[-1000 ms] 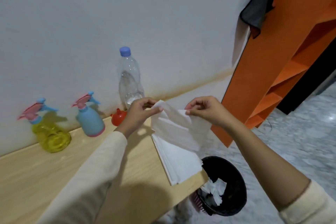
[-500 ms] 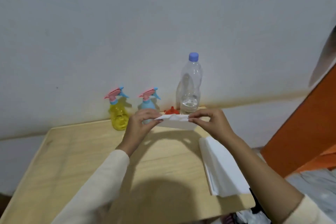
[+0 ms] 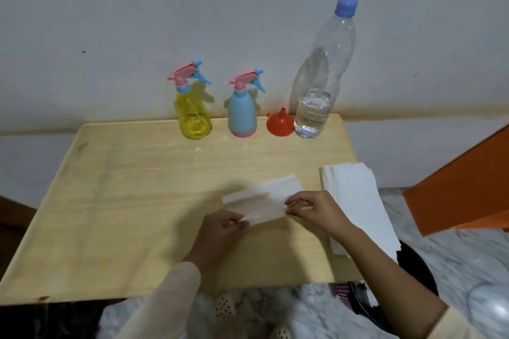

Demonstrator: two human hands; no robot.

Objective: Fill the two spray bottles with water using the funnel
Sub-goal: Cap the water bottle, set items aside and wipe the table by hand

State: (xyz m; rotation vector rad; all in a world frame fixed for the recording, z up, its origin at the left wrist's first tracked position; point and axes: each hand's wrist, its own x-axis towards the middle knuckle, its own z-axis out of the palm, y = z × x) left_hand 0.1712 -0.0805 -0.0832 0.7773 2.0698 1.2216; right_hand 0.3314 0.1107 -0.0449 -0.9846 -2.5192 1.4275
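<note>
- The person wears a long-sleeved top in a pale cream colour.
- The left sleeve (image 3: 165,300) is plain and smooth, with no print or marking, and reaches down to the wrist just behind the left hand (image 3: 220,231).
- The right sleeve (image 3: 451,323) is the same cream cloth, pushed back past the elbow, so the right forearm is bare up to the right hand (image 3: 316,209).
- Both hands are bare, with no gloves, rings or watch to be seen.

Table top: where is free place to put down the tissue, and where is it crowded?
Free: the table's left half and the middle strip before the yellow spray bottle. Crowded: back edge up to the water bottle, and right edge under the tissue stack.
</note>
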